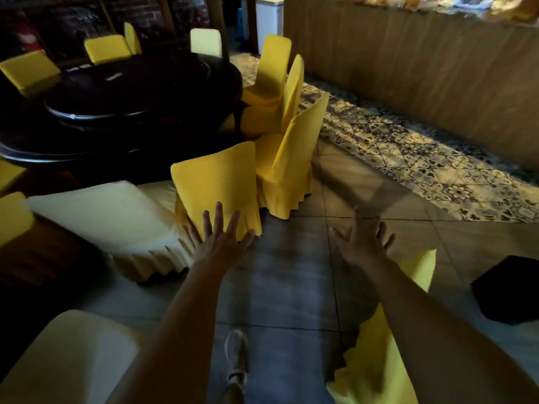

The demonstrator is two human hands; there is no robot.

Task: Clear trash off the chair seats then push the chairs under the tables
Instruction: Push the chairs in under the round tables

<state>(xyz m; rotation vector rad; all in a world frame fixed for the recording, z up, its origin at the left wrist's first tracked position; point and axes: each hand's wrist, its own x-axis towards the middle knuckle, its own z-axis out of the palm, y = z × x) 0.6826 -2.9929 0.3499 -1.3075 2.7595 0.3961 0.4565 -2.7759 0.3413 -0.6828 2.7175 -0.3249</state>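
Both my arms reach forward over the tiled floor. My left hand [221,237] is open with fingers spread, just in front of the back of a yellow-covered chair [214,182] that faces the round dark table [122,91]. My right hand [363,240] is open too, fingers apart, over bare floor and holding nothing. A second yellow chair [291,158] stands right of the first, angled toward the table. A pale chair [102,217] stands left of it. No trash shows on any seat I can see.
More yellow chairs [271,74] ring the table. Another yellow chair back [388,345] is under my right arm, and a pale chair [64,354] at lower left. A dark stool [510,290] sits right. A wooden counter [423,68] runs along the patterned floor.
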